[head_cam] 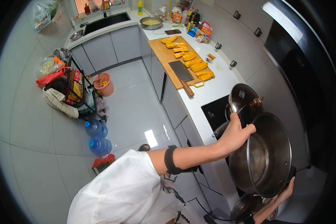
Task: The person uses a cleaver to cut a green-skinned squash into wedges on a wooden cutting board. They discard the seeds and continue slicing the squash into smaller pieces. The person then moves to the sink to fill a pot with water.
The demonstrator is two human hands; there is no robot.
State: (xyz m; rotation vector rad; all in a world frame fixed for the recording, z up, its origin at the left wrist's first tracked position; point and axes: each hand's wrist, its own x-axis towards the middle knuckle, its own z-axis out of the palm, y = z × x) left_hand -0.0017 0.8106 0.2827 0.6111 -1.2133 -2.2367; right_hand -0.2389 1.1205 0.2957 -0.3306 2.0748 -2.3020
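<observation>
A large dark metal pot [274, 145] is tipped on its side, so its stained inner bottom faces me. My left hand [236, 133] grips its near left rim, where a handle may be hidden. At the opposite side my right hand [287, 191] holds the pot by its black side handle [291, 175]. Just beyond my left hand, a lidded pan [221, 128] with a long dark handle sits on the black cooktop [212, 112]. Its domed lid [242, 96] has a copper-coloured knob. Another dark round lid or pan [246, 207] lies below the pot, partly covered by my right forearm.
A wooden cutting board [159, 53] bears several pumpkin pieces [198, 66] and a cleaver [182, 71]. A phone [173, 32] and metal bowl [151, 23] stand farther along the counter. The range hood [302, 50] overhangs the right. A pink bucket [104, 86] and water jugs [98, 137] occupy the floor.
</observation>
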